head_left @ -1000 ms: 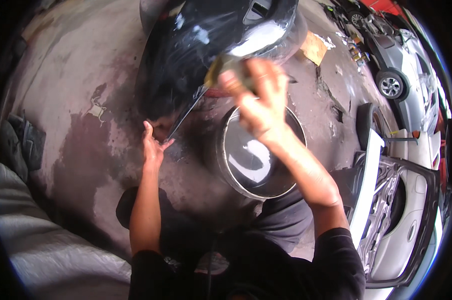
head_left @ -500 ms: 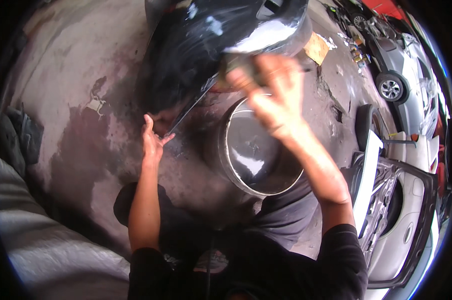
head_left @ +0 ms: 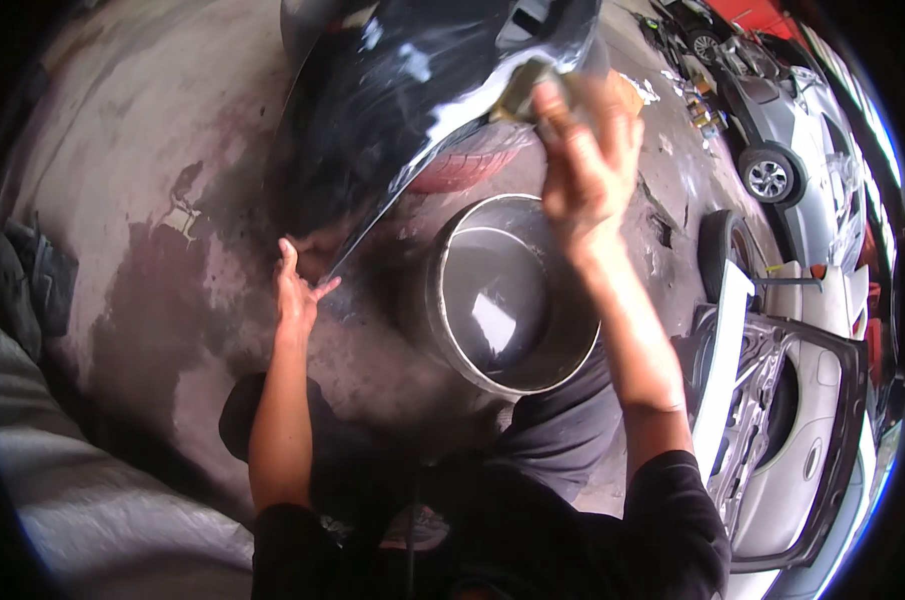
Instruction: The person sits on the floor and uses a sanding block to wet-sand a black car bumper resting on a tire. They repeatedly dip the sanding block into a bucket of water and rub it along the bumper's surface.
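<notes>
A glossy black car body panel [head_left: 347, 130], smeared with whitish streaks, reaches down toward me from the top. My left hand [head_left: 297, 290] holds its near end, thumb and one finger spread to either side and the other fingers partly hidden by the panel. On the right, my right hand [head_left: 594, 165] grips a dull olive-brown pad [head_left: 522, 92] against the panel's right edge. Motion blurs the fingers and pad, so its exact kind is unclear. Below this hand stands a round bucket [head_left: 440, 300] holding grey liquid, next to my right leg.
Under the panel's right edge shows a reddish round object [head_left: 462, 170]. To the right are a car door [head_left: 812, 440], a loose tyre [head_left: 724, 250] and a silver car [head_left: 787, 150]. A grey-white cover [head_left: 102, 480] lies at lower left. Cardboard [head_left: 627, 95] sits beyond my right hand.
My right hand has moved up and slightly right along the panel's edge with the pad, uncovering the bucket's far rim and the reddish object. My left hand keeps its hold.
</notes>
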{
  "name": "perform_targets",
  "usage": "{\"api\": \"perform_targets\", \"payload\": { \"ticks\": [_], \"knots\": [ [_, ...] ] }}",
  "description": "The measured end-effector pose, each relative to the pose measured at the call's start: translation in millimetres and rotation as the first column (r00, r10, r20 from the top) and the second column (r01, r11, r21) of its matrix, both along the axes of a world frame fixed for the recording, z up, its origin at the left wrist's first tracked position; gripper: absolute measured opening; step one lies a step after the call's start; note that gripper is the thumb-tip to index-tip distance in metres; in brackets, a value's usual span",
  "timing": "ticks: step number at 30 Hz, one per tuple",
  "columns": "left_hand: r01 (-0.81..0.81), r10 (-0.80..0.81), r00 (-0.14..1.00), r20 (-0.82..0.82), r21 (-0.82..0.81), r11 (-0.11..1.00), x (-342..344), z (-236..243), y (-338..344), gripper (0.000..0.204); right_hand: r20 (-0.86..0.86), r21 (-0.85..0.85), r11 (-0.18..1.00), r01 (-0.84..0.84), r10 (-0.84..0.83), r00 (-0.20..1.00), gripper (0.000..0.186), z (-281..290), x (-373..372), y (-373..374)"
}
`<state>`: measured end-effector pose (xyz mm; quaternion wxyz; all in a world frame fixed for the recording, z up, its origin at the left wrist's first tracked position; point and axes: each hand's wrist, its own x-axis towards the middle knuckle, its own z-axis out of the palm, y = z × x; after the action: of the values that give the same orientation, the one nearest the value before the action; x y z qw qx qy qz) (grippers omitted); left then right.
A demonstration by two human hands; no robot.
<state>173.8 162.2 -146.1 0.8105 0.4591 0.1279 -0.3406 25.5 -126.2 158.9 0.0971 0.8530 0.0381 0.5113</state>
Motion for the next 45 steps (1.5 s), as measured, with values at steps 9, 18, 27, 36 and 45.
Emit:
{"api": "perform_targets", "payload": {
  "ticks": [9,18,27,36,45],
  "knots": [
    [-0.018,0.018,1.000,0.006,0.007,1.000,-2,-1,1,0.116,-0.116,-0.018,0.995,-0.096,0.093,0.989,0.054,27,-1,-8],
    [-0.027,0.027,1.000,0.006,0.012,1.000,3,-6,12,0.114,-0.319,-0.064,0.969,-0.238,0.206,0.925,0.040,29,-1,29],
    [0.036,-0.036,0.999,0.013,0.000,0.999,7,-14,13,0.119,-0.429,-0.031,0.951,-0.308,0.265,0.863,0.047,20,2,39],
    [0.012,-0.012,1.000,-0.010,-0.003,1.000,9,-20,6,0.122,-0.360,-0.002,0.971,-0.238,0.221,0.906,0.053,26,5,28],
    [-0.008,0.009,0.999,-0.037,0.023,1.000,-3,-7,0,0.130,-0.319,0.095,0.975,-0.202,0.222,0.922,0.051,37,-1,7]
  ]
}}
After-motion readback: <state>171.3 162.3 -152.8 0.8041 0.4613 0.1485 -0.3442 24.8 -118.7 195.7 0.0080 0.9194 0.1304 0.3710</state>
